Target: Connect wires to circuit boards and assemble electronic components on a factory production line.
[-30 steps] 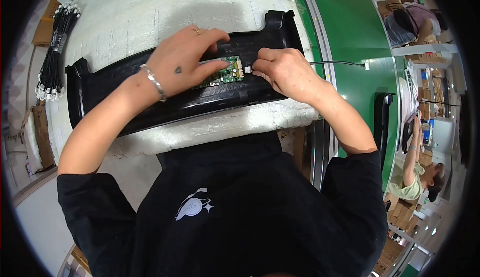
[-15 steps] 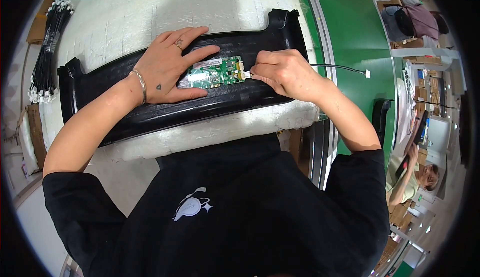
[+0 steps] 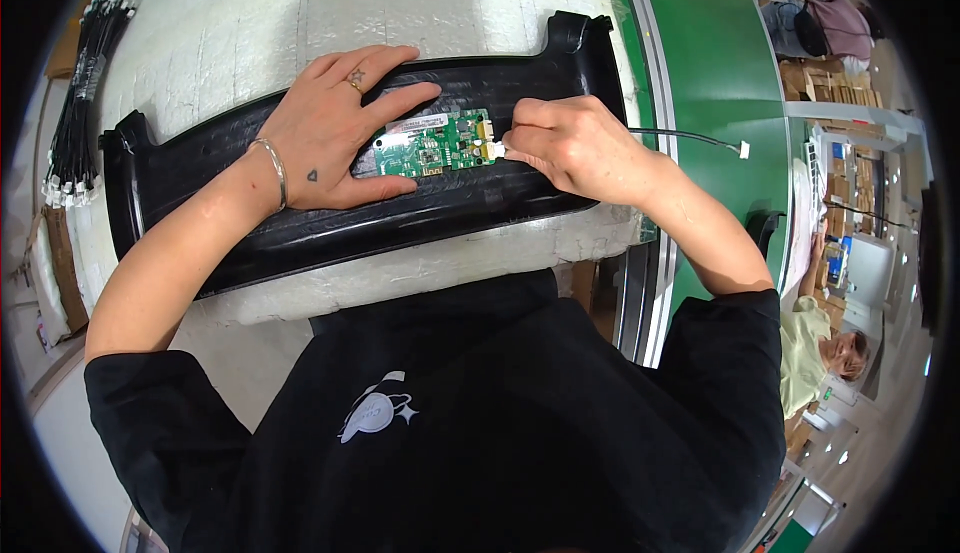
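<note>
A long black plastic housing (image 3: 250, 223) lies across a white foam pad (image 3: 230, 33). A small green circuit board (image 3: 435, 148) sits in its middle recess. My left hand (image 3: 335, 133) rests flat on the housing, fingers spread, its fingertips and thumb framing the board's left side. My right hand (image 3: 570, 143) pinches a small white connector at the board's right edge. From that hand a thin black cable (image 3: 690, 138) trails right and ends in another white plug over the green surface.
A bundle of black cables with white plugs (image 3: 75, 113) lies at the pad's left edge. A green conveyor belt (image 3: 720, 63) with a metal rail runs along the right. Another person in a light green shirt (image 3: 810, 338) sits at lower right, with shelves behind.
My left hand has slid back to the left, uncovering more of the green board. The right hand stays at the board's right edge with the connector.
</note>
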Available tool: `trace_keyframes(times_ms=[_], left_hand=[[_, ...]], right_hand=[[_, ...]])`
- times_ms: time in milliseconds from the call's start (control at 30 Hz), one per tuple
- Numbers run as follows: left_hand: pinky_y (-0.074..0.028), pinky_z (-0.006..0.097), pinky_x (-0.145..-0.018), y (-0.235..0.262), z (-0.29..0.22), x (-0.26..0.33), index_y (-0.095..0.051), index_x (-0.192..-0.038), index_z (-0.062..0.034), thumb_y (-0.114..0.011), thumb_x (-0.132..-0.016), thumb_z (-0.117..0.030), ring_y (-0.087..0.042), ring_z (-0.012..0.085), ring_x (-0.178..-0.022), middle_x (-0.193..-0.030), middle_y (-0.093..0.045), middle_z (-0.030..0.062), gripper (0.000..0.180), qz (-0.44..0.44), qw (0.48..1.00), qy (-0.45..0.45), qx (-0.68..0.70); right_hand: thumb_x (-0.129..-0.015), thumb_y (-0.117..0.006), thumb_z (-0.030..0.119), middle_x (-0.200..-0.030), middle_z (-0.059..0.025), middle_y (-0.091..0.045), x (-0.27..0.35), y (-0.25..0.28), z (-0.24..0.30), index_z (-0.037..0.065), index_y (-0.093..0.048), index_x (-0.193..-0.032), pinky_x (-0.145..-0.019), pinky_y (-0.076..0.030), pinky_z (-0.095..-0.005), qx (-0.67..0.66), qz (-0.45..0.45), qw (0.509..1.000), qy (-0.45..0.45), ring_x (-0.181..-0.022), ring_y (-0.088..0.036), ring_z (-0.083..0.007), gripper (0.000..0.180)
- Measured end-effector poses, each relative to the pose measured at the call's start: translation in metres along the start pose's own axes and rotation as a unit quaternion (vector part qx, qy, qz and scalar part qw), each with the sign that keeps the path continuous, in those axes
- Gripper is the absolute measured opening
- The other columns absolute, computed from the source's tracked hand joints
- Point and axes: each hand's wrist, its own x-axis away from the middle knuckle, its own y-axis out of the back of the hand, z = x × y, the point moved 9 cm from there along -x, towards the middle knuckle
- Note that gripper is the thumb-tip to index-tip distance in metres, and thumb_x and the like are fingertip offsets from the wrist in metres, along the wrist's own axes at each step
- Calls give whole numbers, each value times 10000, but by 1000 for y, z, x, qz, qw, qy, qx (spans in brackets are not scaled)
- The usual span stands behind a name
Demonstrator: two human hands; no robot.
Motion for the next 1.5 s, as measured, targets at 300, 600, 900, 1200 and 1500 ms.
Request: trace_keyframes(times_ms=[300, 600, 900, 1200, 1500], left_hand=[[-317, 455, -1041, 8, 2, -10, -456, -1331, -149, -729, -671, -424, -400, 351, -1264, -1414, -372, 141, 765, -2, 1000, -3, 1], [-336, 461, -1010, 20, -13, -17, -489, -1273, -101, -732, -674, -439, -395, 375, -1247, -1367, -395, 193, 729, 96, 994, 15, 51], [-446, 422, -906, 142, -55, -53, -589, -1127, -38, -749, -693, -203, -528, 376, -1067, -1221, -529, 181, 491, -76, 989, -70, 101], [-370, 414, -1005, 14, 55, -76, -583, -1159, -75, -662, -796, -274, -438, 348, -1199, -1295, -491, 150, 421, -77, 983, 80, 144], [-371, 409, -955, 4, 58, -82, -599, -1115, -86, -666, -792, -275, -464, 314, -1147, -1221, -526, 107, 380, -152, 976, 152, 37]], right_hand=[[-730, -707, 65, -724, -93, -522, -6, 11, -2, -9, -629, -797, -515, -483, -348, 0, -9, 1000, -10, -596, -571, -259, 126], [-691, -718, 211, -809, -67, -545, 21, -5, 49, 59, -570, -798, -530, -467, -347, 58, -47, 997, -16, -717, -575, -220, 237], [-677, -777, 166, -694, -82, -596, 156, 117, -38, 62, -611, -735, -547, -476, -352, 249, -315, 882, -247, -608, -595, -257, 205], [-748, -731, 277, -799, -110, -640, 343, 156, -214, 57, -625, -862, -676, -491, -425, 350, -249, 651, -626, -763, -614, -318, 269], [-842, -620, 147, -962, -138, -672, 62, 121, -228, 39, -681, -931, -831, -485, -374, 68, -299, 902, -303, -938, -622, -301, 153]])
